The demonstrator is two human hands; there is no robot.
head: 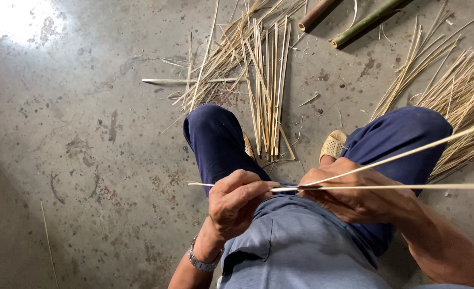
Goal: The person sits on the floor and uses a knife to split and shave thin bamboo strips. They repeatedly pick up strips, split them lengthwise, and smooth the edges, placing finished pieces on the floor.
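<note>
Both hands pinch thin bamboo strips above the lap: the left hand [236, 199] closes its fingers around a pale strip [237, 185] whose tip sticks out to the left past the knuckles, and the right hand [349, 194] grips where that strip meets two long strips [408, 171] that fan out to the right, one running level to the frame edge, the other rising toward the upper right. By size, the grey concrete floor [87, 134] fills most of the view, stained and with a bright glare patch at upper left. Next come the person's legs in dark blue trousers [215, 139], knees spread, and the grey-blue shirt [295, 246] at the bottom. A loose pile of split bamboo strips [258, 69] lies on the floor between and beyond the knees, and a second bundle [461, 101] lies at right, partly behind the right knee. Two bamboo poles [354, 21], one brownish and one green, lie at the top edge. Tan perforated sandals [333, 144] show between the legs, the left one mostly hidden. A metal wristwatch [202, 262] sits on the left wrist.
</note>
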